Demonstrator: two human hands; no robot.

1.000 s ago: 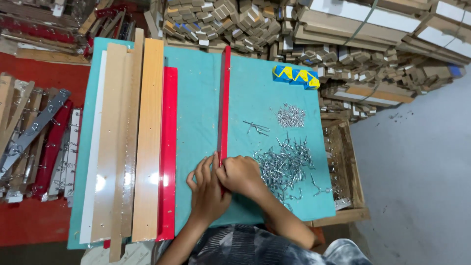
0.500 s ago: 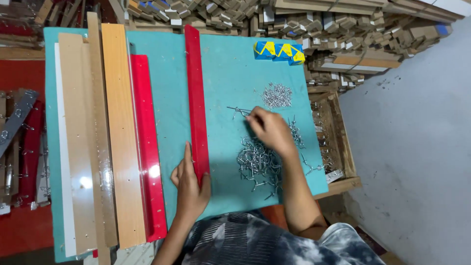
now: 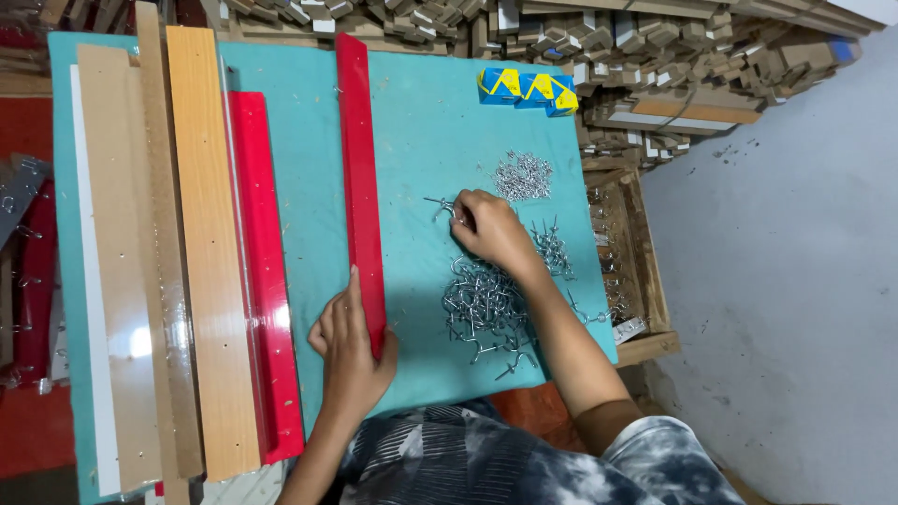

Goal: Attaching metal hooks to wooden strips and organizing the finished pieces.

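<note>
A: What's the biggest thing in view?

B: The teal worktop. Along its left side lie long boards side by side: a pale beige board, an orange-brown wooden board and a glossy red strip just beside it.

A: And the narrow red piece by itself?

B: That red strip lies lengthwise near the middle of the worktop, apart from the stack. The left hand rests on its near end, fingers laid flat along it and thumb on the far side, pressing it down more than clasping it.

A: The other hand?

B: The right hand is out over the worktop's right half, its grip pinched on a small metal hook at the upper left edge of the scatter.

A: What scatter?

B: A loose pile of silver hooks spreads below and beside that hand. A smaller heap of tiny screws sits just beyond it, and blue and yellow boxes stand at the far edge
</note>
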